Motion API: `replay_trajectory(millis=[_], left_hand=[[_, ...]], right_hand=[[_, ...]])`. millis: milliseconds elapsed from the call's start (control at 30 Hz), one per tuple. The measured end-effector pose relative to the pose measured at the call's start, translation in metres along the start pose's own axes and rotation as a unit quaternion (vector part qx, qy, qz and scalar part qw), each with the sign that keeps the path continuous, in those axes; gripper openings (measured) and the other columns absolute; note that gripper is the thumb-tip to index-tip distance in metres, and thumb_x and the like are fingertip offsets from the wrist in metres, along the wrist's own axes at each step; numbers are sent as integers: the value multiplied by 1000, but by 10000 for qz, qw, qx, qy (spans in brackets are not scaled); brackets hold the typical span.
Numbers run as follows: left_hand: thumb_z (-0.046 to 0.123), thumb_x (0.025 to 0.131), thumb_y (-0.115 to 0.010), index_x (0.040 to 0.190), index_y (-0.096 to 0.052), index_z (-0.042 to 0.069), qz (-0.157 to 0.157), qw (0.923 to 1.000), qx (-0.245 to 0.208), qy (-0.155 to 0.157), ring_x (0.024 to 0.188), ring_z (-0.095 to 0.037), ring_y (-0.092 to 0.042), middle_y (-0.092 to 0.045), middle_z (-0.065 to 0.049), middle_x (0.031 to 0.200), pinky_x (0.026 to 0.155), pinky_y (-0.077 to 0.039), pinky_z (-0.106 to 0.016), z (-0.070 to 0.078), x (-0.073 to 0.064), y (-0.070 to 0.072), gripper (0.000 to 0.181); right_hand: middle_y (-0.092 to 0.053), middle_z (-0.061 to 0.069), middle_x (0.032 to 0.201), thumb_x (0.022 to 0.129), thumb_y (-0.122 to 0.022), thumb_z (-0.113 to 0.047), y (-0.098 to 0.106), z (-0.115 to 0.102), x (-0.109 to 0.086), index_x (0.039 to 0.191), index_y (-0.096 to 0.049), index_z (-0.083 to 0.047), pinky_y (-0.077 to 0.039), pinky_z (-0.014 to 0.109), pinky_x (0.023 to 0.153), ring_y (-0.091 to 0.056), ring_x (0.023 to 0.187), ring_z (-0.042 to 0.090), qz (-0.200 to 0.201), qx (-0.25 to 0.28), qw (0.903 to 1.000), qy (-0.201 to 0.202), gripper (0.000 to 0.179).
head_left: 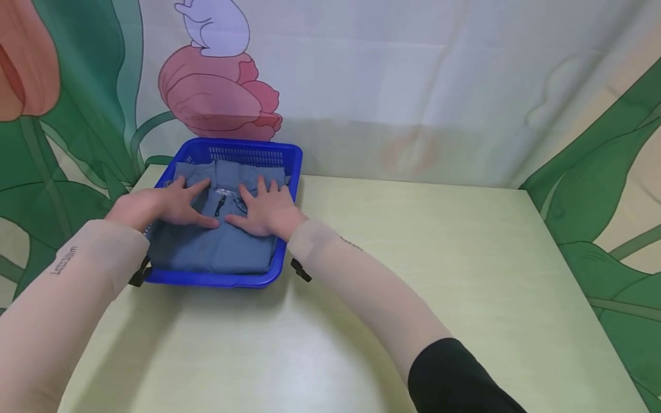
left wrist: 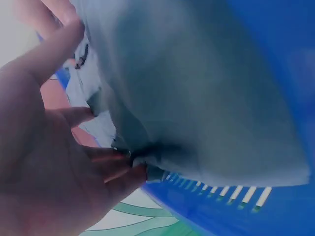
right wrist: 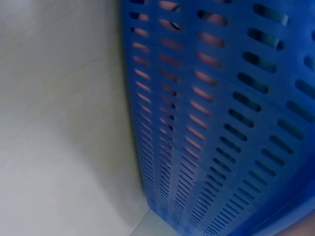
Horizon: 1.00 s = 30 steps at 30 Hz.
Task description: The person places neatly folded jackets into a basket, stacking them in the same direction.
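Observation:
A folded blue-grey garment [head_left: 217, 246] with a collar and a dark zip pull [head_left: 220, 205] lies inside a blue plastic basket [head_left: 206, 279]. On the garment's left part rests my left hand [head_left: 172, 203], its fingers spread. My right hand [head_left: 268, 211] presses on the right part with fingers spread toward the far side. The two thumbs come close together near the zip pull. In the left wrist view, fingertips of the left hand [left wrist: 54, 162] touch the cloth [left wrist: 197, 98] by its edge. The right wrist view shows mostly the slotted basket wall [right wrist: 197, 123]; the right hand is largely hidden behind it.
The basket stands at the back left of a pale table [head_left: 439, 287], close to a printed curtain [head_left: 361, 86] behind it. Table surface extends to the right and front. Dark straps [head_left: 300, 269] sit at the wrists over light sleeves.

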<state>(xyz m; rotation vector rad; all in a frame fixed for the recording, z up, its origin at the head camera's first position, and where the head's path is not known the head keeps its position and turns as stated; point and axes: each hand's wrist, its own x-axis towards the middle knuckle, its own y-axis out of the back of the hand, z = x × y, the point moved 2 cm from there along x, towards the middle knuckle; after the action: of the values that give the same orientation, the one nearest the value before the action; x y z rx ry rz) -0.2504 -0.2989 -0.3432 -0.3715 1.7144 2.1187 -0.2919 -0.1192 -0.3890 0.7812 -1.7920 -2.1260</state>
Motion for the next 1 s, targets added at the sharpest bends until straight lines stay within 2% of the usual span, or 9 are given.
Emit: replay_trajectory(millis=[133, 367, 467, 533, 667, 800, 900, 1000], left_hand=[[60, 91, -69, 160, -6, -4, -319, 9994, -93, -21, 143, -65, -1, 1, -49, 154, 109, -14, -79, -2, 8, 1, 113], [60, 91, -69, 160, -4, -4, -756, 9967, -231, -169, 144, -64, 0, -2, -47, 156, 110, -9, -78, -6, 20, 3, 114], [61, 92, -68, 160, -4, -6, -799, 9964, -169, -249, 144, -64, -1, -3, -47, 156, 111, -9, -77, -6, 24, 5, 115], [60, 91, -69, 160, -4, -8, -767, 9965, -137, -286, 144, -64, -1, -4, -48, 156, 111, -9, -77, -5, 27, 6, 116], [60, 91, -69, 159, -9, -9, -578, 9979, -35, -288, 143, -64, -3, -6, -49, 155, 110, -12, -78, -4, 28, 8, 114], [56, 94, -67, 157, -21, -9, -81, 9995, 143, -279, 141, -66, -11, -11, -48, 154, 109, -19, -78, -1, 24, 8, 101], [51, 98, -64, 155, -29, -8, 325, 9986, 288, -311, 140, -67, -15, -15, -47, 154, 108, -22, -78, 3, 22, 12, 89], [50, 100, -61, 155, -32, -6, 587, 9973, 295, -325, 140, -65, -17, -17, -45, 155, 106, -22, -80, 10, 16, 18, 84]], right_hand=[[-14, 9, 171, 95, -15, -83, 1, 2, 0, 166, -9, -34, -17, 53, 122, -21, 153, 34, -156, -69, 9999, -11, 87], [-12, 7, 171, 95, -12, -83, 2, 4, -2, 166, -4, -34, -13, 52, 123, -19, 154, 32, -515, -63, 9986, -57, 87], [-13, 8, 171, 95, -11, -82, 0, 5, 1, 166, -5, -33, -14, 51, 123, -20, 154, 33, -451, -110, 9989, -41, 87], [-16, 9, 170, 96, -13, -81, -1, 5, 3, 167, -7, -31, -16, 53, 122, -22, 153, 34, -228, -115, 9997, 0, 87], [-22, 11, 168, 96, -20, -81, -6, 7, 8, 167, -15, -25, -15, 61, 120, -19, 154, 34, 597, 190, 9980, 82, 91], [-28, 10, 166, 100, -27, -75, -9, 9, 6, 163, -27, -21, -14, 62, 120, -16, 155, 31, 1460, 740, 9865, 48, 83], [-32, 9, 164, 105, -30, -65, -7, 12, -1, 160, -34, -19, -16, 59, 121, -19, 154, 29, 1790, 961, 9791, 121, 72], [-32, 9, 165, 107, -31, -59, -4, 17, -12, 159, -37, -18, -18, 57, 121, -19, 154, 27, 1822, 1133, 9762, 314, 67]])
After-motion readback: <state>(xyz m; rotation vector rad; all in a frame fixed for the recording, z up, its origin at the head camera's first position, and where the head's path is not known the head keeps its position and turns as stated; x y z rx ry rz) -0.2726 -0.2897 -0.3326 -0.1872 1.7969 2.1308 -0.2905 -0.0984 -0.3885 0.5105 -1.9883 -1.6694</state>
